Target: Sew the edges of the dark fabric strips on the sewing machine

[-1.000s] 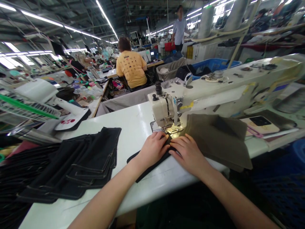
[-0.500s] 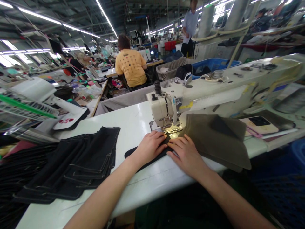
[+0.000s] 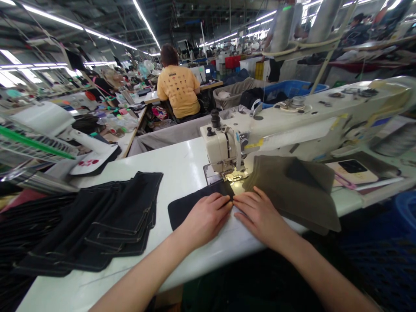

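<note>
Pressing our left hand [image 3: 204, 219] flat and open on the black cloth [image 3: 185, 209], our open right hand [image 3: 260, 214] just beside it at three o'clock, sewing machine [image 3: 221, 147] at twelve.

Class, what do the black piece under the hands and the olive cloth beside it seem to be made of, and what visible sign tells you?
The black piece looks like heavy cotton twill or denim: matte, lying flat, like the stacked pieces with pale topstitching. The olive cloth seems a soft, matte woven fabric, folding limply; its fibre cannot be told.
</note>
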Demonstrator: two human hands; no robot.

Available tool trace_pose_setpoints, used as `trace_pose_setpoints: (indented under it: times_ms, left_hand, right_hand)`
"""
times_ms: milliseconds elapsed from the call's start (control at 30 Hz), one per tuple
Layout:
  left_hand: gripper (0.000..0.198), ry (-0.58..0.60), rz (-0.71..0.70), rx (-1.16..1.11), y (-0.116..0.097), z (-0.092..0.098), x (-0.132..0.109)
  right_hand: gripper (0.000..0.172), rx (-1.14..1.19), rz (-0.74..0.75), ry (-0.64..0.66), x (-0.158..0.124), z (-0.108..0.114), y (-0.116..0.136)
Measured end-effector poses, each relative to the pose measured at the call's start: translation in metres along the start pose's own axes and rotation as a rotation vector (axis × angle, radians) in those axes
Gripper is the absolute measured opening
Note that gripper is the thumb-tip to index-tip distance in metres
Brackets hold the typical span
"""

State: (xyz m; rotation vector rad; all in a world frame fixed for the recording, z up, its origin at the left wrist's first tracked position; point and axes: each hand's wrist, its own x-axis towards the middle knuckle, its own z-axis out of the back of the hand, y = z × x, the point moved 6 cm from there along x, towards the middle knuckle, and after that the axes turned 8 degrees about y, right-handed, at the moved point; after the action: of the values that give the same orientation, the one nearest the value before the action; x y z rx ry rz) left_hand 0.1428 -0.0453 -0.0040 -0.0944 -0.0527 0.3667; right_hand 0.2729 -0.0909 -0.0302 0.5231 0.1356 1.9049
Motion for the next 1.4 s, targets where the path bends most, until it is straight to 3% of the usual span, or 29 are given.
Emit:
trace_pose_setpoints:
  times_ms: [100, 467, 700, 1400]
  left_hand:
    - [0.03, 0.001, -0.004, 0.018, 0.003, -0.002, -0.002]
    - [0.027, -0.071, -0.011, 0.006, 0.048, 0.005, 0.017]
    - [0.029, -0.073, -0.002, 0.015, 0.069, 0.008, 0.026]
    - [0.033, -0.069, 0.028, 0.035, 0.074, 0.003, 0.025]
  right_hand:
    - [0.023, 0.01, 0.01, 0.018, 0.005, 0.0, -0.003]
    - [0.02, -0.031, 0.003, 0.012, 0.042, -0.001, -0.015]
    - [0.021, -0.037, -0.014, -0.003, 0.043, -0.002, -0.016]
    - [0.022, 0.022, -0.038, -0.027, 0.036, -0.004, -0.016]
